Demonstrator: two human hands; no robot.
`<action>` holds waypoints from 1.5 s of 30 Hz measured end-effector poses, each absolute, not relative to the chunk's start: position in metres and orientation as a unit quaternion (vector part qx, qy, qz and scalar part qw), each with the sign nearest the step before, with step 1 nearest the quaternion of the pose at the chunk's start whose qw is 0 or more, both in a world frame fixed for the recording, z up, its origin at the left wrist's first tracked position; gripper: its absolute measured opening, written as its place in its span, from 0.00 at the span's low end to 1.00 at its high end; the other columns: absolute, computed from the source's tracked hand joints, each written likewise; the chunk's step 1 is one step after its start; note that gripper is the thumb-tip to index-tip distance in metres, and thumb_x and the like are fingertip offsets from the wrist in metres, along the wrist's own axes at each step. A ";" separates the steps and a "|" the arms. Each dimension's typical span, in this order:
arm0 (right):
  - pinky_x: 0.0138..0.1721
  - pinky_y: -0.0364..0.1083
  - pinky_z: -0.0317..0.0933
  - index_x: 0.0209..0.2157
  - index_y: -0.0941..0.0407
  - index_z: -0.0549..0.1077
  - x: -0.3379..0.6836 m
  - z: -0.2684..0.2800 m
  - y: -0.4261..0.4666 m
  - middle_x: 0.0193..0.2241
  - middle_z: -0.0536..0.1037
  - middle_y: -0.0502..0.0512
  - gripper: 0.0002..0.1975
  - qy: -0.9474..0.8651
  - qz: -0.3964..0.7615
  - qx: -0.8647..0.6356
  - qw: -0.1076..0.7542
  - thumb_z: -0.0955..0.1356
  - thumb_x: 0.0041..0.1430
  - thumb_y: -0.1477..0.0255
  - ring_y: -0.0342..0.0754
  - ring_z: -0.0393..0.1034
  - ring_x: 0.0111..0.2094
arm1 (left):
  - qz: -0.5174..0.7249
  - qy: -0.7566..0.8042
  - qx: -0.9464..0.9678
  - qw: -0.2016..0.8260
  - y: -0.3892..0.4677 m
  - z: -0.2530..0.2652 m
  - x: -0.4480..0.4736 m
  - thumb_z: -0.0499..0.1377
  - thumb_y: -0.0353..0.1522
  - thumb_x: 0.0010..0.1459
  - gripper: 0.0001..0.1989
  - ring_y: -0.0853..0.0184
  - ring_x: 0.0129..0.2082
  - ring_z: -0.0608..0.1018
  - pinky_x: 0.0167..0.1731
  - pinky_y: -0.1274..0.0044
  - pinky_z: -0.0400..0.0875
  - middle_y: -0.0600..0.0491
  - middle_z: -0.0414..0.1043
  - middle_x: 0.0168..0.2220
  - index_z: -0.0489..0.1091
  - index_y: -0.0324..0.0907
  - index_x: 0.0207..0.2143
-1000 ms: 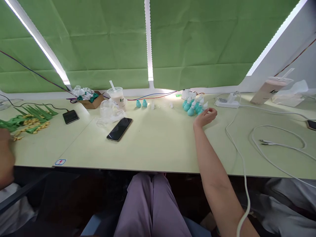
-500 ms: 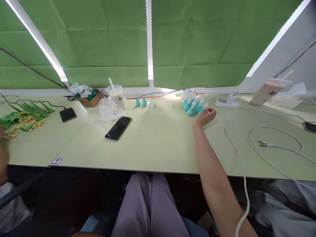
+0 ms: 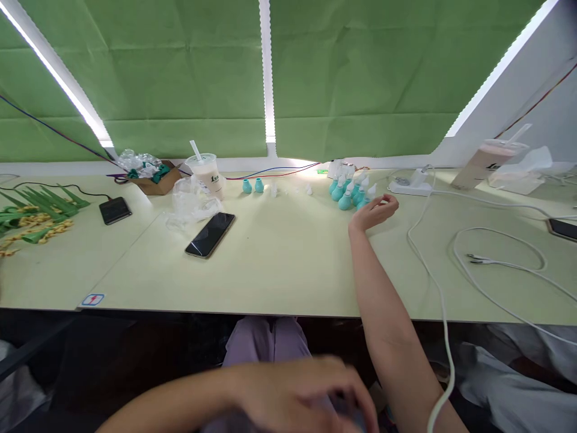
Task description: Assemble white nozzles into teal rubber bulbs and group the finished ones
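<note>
My right hand (image 3: 375,211) rests on the table with its forearm stretched out, fingers loosely bent and slightly apart, nothing visible in them. Just left of it stands a cluster of small teal squeeze bulbs (image 3: 345,200) with white pointed nozzles; the hand hides part of the nearest ones. My left hand (image 3: 297,391) is over my lap at the bottom of the view, below the table edge. It is smeared by motion, so its grip cannot be made out. Two teal bulbs without nozzles (image 3: 253,186) stand further left, near loose white nozzles (image 3: 274,190).
Left of centre lie a black phone (image 3: 210,235), a crumpled plastic bag (image 3: 193,201) and a drink cup (image 3: 206,171). A cardboard box (image 3: 164,181) stands behind. White cables (image 3: 419,246) run from a power strip (image 3: 410,186) on the right. Artificial flowers (image 3: 45,210) lie far left.
My left hand has come up into view over my lap. My right hand has stayed beside the bulbs, its fingers slightly shifted. A person's arm at the far left is out of view.
</note>
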State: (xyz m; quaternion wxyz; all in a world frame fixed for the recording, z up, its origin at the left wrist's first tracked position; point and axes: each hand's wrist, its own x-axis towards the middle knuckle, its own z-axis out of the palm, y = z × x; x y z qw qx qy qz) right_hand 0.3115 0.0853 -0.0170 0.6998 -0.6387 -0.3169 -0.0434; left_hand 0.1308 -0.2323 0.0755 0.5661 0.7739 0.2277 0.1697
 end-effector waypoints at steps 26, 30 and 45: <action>0.44 0.51 0.54 0.41 0.56 0.63 0.280 -0.015 0.080 0.42 0.69 0.61 0.11 -0.544 -0.137 -0.542 0.626 0.56 0.59 0.76 0.52 0.61 0.47 | 0.414 0.785 0.461 -0.011 0.125 -0.020 0.048 0.64 0.38 0.46 0.21 0.58 0.47 0.67 0.44 0.68 0.61 0.51 0.68 0.41 0.63 0.44 0.42; 0.45 0.52 0.53 0.42 0.57 0.63 0.277 -0.017 0.080 0.42 0.69 0.62 0.11 -0.584 -0.140 -0.530 0.599 0.55 0.59 0.76 0.53 0.60 0.47 | 0.420 0.783 0.460 0.001 0.120 -0.018 0.040 0.65 0.38 0.45 0.21 0.58 0.47 0.67 0.44 0.67 0.61 0.51 0.69 0.41 0.63 0.45 0.41; 0.41 0.48 0.56 0.48 0.57 0.65 0.216 -0.024 0.118 0.46 0.68 0.61 0.17 -0.671 -0.009 -0.624 0.401 0.64 0.55 0.71 0.54 0.61 0.47 | 0.532 0.735 0.405 0.114 0.097 -0.029 0.019 0.54 0.35 0.54 0.08 0.60 0.47 0.68 0.41 0.71 0.61 0.52 0.72 0.38 0.65 0.44 0.37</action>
